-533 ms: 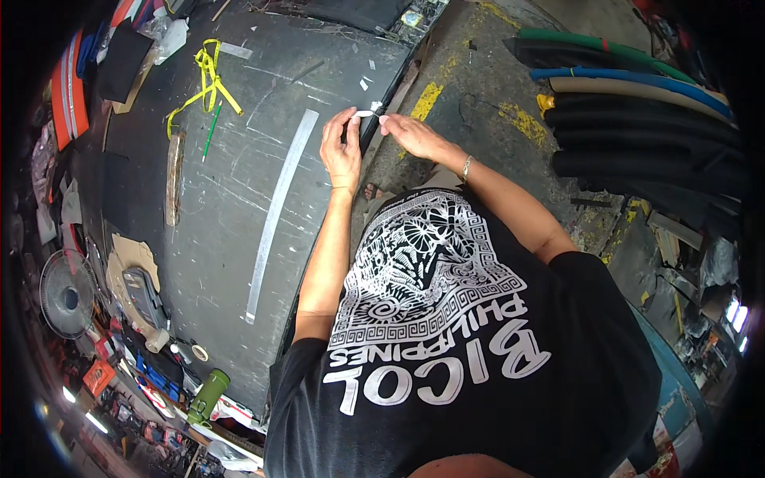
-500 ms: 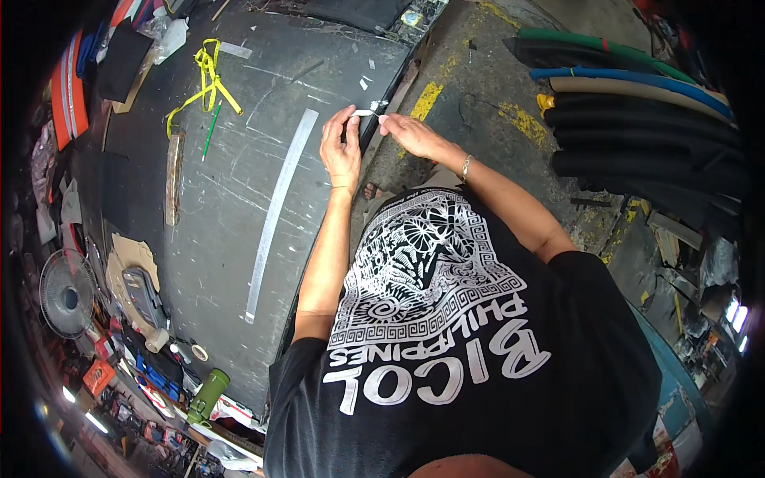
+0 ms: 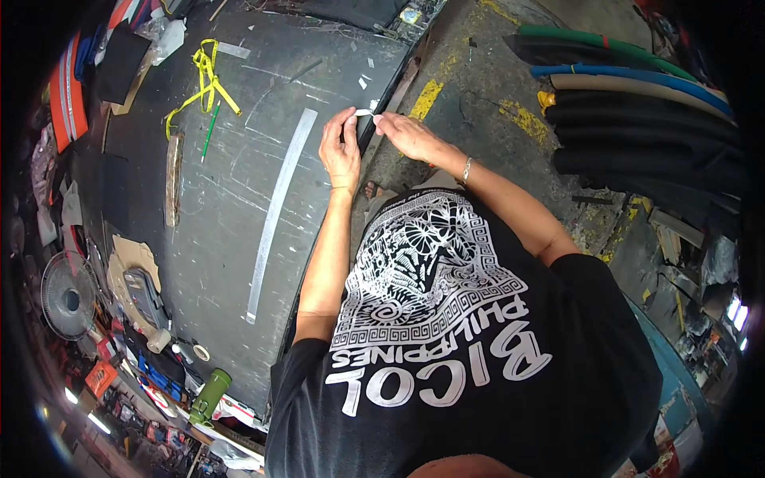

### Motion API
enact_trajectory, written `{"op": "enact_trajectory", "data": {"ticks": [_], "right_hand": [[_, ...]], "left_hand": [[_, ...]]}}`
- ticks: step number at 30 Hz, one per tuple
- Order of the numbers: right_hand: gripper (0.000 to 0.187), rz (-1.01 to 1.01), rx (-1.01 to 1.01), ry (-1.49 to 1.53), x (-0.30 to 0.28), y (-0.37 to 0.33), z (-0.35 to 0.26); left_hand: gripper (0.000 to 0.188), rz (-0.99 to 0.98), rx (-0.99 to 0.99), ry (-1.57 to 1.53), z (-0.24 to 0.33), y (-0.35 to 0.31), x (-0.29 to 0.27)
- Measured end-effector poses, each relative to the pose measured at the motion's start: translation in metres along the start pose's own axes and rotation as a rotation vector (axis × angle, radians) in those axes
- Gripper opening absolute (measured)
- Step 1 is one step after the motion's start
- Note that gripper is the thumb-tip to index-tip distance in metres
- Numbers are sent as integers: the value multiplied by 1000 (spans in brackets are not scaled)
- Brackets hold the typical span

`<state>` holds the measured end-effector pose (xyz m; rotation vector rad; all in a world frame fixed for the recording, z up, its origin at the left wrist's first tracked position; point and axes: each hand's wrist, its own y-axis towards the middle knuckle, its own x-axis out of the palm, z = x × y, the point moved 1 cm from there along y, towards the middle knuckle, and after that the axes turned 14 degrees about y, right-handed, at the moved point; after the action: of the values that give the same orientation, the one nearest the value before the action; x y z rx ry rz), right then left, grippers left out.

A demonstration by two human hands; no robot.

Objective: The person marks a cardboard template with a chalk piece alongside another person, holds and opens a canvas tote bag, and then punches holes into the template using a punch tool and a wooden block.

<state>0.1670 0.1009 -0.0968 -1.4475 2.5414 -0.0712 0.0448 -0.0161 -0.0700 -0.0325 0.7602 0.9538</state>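
Apparently to keep it steady, the left hand pinches a small white piece over the near edge of the dark table, while the right hand, mostly outside that edge, has its fingertips at the other end; whether they grip is unclear, and fingers hide both ends.

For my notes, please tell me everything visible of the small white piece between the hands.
The small white piece looks slim and slightly curved, its material unclear. It points roughly sideways near the right edge of the dark table. The left hand holds its left end; the right hand is close to its other end, contact uncertain.
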Motion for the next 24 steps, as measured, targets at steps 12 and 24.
{"op": "enact_trajectory", "data": {"ticks": [12,24], "right_hand": [[57,-62,122,-9,-4,0,2],[51,-10,103,-75,0,-3,-7]], "left_hand": [[15,-1,-17,2,-2,-1,2],[15,-22,-16,12,-2,-1,0]]}}
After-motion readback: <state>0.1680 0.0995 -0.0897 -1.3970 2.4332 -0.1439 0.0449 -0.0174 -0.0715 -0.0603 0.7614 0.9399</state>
